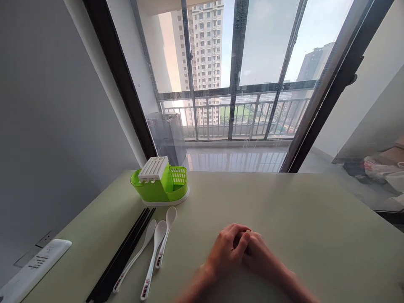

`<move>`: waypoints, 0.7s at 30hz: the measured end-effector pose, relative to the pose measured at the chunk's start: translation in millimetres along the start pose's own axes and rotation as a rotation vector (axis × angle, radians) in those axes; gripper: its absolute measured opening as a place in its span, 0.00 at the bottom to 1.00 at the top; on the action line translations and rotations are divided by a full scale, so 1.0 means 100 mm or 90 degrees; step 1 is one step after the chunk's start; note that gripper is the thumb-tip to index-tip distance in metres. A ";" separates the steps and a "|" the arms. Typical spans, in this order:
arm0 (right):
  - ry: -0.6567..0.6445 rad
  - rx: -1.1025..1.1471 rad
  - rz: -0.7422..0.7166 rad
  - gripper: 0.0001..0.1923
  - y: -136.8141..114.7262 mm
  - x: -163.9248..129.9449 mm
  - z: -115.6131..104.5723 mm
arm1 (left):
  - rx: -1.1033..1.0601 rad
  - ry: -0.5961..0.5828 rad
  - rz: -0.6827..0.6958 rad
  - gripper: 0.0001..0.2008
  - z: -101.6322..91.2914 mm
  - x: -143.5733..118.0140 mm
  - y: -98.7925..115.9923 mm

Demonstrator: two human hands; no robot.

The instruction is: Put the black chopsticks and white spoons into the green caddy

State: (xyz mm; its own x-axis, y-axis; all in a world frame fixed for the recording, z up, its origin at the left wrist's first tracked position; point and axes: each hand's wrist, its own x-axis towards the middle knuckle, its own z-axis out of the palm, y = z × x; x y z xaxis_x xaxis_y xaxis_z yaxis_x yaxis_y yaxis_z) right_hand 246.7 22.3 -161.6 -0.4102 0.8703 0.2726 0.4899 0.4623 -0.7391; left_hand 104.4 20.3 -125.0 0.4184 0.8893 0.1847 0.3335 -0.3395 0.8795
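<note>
My left hand [225, 250] and my right hand [260, 254] rest clasped together on the pale green table [284, 210], holding nothing. To their left lie three white spoons [156, 248] side by side, handles toward me. A bundle of black chopsticks [123, 256] lies just left of the spoons. Behind these stands a green cutlery holder [160, 183] with a white slotted lid on a white base.
A white power strip [33, 267] sits at the table's left edge by the grey wall. Beyond the table is a large glass door [236, 75] to a balcony with a railing. Bags lie on the floor at the right [381, 170].
</note>
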 end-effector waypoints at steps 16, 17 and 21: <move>0.007 -0.008 0.008 0.10 0.03 -0.01 0.02 | 0.006 0.001 -0.002 0.19 0.00 0.00 -0.02; 0.004 -0.007 0.007 0.10 0.02 -0.01 0.02 | 0.007 0.002 -0.001 0.19 0.00 0.00 -0.01; 0.000 -0.016 0.007 0.11 0.00 0.00 0.00 | 0.005 0.005 0.003 0.19 0.00 0.00 -0.01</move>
State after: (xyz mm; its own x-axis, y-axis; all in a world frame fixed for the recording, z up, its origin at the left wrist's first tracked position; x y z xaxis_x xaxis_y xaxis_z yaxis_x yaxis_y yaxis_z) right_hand 246.7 22.2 -161.8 -0.4048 0.8755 0.2637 0.5139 0.4564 -0.7264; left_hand 104.5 20.5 -125.8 0.4135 0.8901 0.1918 0.3384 -0.3458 0.8752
